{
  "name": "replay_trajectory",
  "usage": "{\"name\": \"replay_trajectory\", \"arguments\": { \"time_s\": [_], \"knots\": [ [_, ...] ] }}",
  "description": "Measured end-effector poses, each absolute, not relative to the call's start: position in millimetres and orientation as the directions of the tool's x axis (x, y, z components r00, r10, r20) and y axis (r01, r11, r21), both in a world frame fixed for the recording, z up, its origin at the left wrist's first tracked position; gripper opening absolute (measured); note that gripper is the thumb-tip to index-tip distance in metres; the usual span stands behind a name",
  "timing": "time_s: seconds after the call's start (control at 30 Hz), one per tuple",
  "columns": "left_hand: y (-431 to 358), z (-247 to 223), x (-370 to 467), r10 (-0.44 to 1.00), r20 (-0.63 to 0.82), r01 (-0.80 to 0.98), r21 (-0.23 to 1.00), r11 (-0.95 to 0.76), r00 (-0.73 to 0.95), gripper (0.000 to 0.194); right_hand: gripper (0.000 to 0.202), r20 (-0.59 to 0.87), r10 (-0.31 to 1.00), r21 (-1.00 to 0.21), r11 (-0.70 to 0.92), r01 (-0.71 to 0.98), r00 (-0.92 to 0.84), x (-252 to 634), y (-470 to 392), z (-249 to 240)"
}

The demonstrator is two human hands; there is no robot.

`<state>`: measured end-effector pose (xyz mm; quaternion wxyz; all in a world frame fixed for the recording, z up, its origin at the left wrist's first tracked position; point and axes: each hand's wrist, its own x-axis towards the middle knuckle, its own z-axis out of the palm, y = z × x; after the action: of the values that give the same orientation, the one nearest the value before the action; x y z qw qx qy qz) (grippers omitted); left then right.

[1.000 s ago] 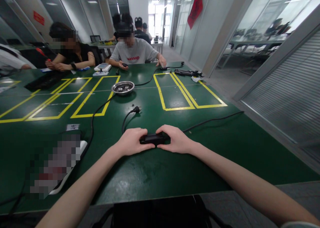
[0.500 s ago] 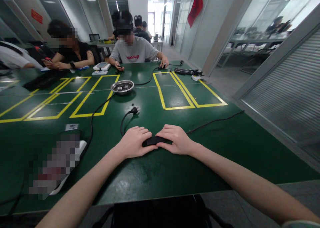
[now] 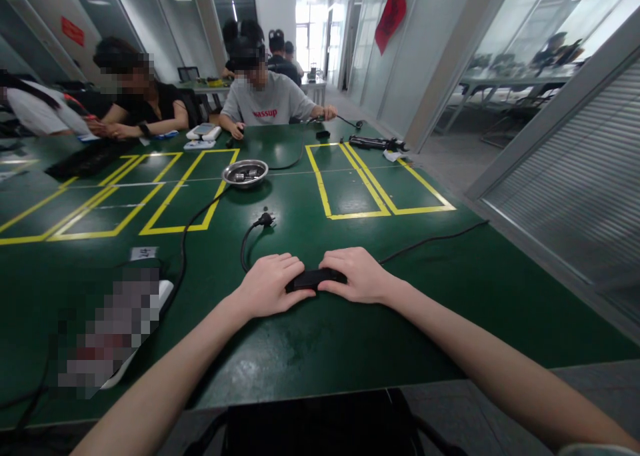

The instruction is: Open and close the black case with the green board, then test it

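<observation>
Where both hands meet the black casing (image 3: 306, 281): the left hand (image 3: 273, 283) and right hand (image 3: 356, 275) grip opposite ends, thumbs on the near side, other fingers over the top and far side; the casing sits between the two sets of fingertips.
Casing grip: uneven pressure could twist the casing or let an end slip from the fingertips.
Plug cord (image 3: 243, 248): curves beyond the left fingers to the plug (image 3: 265, 220); if joined to the casing, it could drag the plug when the hands shift.
Black cable (image 3: 425, 244): runs outward past the right fingers to the edge of the table (image 3: 280, 363); a snag there could tug the right end.
Casing ends: covered by fingers; cord joints cannot be confirmed, nor contact beneath.
Pale-edged item (image 3: 117, 329): left of the left fingers, pixelated, not identifiable.
</observation>
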<state>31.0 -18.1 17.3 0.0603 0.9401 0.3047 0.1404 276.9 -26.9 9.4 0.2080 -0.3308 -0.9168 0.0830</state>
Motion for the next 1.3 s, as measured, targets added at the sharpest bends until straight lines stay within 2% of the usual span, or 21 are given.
{"name": "replay_trajectory", "arguments": {
  "time_s": [0.13, 0.2, 0.33, 0.4, 0.5, 0.6, 0.67, 0.77, 0.87, 0.93, 1.0, 1.1, 1.3],
  "knots": [
    [-19.0, 19.1, 30.0, 0.589, 0.219, 0.552, 0.209, -0.807, 0.778, 0.04, 0.032, 0.225, 0.671, -0.299, 0.738, 0.606, -0.706, 278.4, -27.8, 14.2],
    [-20.1, 19.5, 30.0, 0.589, 0.234, 0.554, 0.201, -0.808, 0.774, 0.038, 0.034, 0.2, 0.711, -0.341, 0.695, 0.633, -0.674, 277.7, -27.8, 13.4],
    [-21.7, 16.9, 33.5, 0.498, 0.303, 0.499, 0.081, -0.863, 0.812, 0.056, 0.046, 0.18, 0.778, -0.552, 0.586, 0.593, -0.602, 276.5, -25.8, 11.1],
    [-21.9, 15.9, 36.7, 0.473, 0.314, 0.5, -0.007, -0.866, 0.824, 0.057, 0.056, 0.148, 0.797, -0.686, 0.509, 0.52, -0.586, 277.8, -24.9, 12.0],
    [-23.2, 17.7, 40.8, 0.466, 0.319, 0.52, -0.107, -0.848, 0.825, 0.056, 0.065, 0.008, 0.794, -0.846, 0.329, 0.419, -0.608, 281.5, -25.1, 14.0],
    [-25.7, 20.9, 42.2, 0.444, 0.325, 0.507, -0.141, -0.85, 0.835, 0.057, 0.071, -0.139, 0.754, -0.89, 0.189, 0.414, -0.642, 284.1, -25.4, 13.3],
    [-26.8, 21.2, 41.6, 0.446, 0.308, 0.502, -0.135, -0.854, 0.841, 0.056, 0.073, -0.123, 0.776, -0.844, 0.246, 0.477, -0.618, 284.3, -24.7, 11.9],
    [-25.5, 19.0, 39.6, 0.491, 0.277, 0.529, -0.077, -0.845, 0.826, 0.047, 0.068, 0.117, 0.818, -0.646, 0.493, 0.583, -0.563, 284.9, -23.2, 10.9],
    [-22.4, 17.7, 37.6, 0.548, 0.284, 0.561, 0.041, -0.827, 0.787, 0.038, 0.054, 0.347, 0.666, -0.405, 0.742, 0.534, -0.661, 288.1, -23.0, 11.1],
    [-20.9, 18.4, 36.7, 0.563, 0.286, 0.56, 0.102, -0.822, 0.776, 0.035, 0.05, 0.405, 0.547, -0.267, 0.837, 0.477, -0.733, 290.3, -23.7, 10.4],
    [-20.4, 19.2, 35.9, 0.559, 0.276, 0.546, 0.129, -0.828, 0.782, 0.036, 0.04, 0.417, 0.489, -0.162, 0.869, 0.467, -0.766, 291.3, -24.6, 8.9],
    [-20.7, 18.6, 34.6, 0.542, 0.289, 0.521, 0.152, -0.84, 0.789, 0.041, 0.035, 0.424, 0.46, -0.102, 0.88, 0.464, -0.78, 291.0, -25.3, 6.3],
    [-21.7, 17.5, 32.5, 0.502, 0.336, 0.478, 0.159, -0.864, 0.797, 0.037, 0.032, 0.45, 0.474, -0.15, 0.875, 0.459, -0.756, 285.5, -27.8, 7.2]
  ]
}}
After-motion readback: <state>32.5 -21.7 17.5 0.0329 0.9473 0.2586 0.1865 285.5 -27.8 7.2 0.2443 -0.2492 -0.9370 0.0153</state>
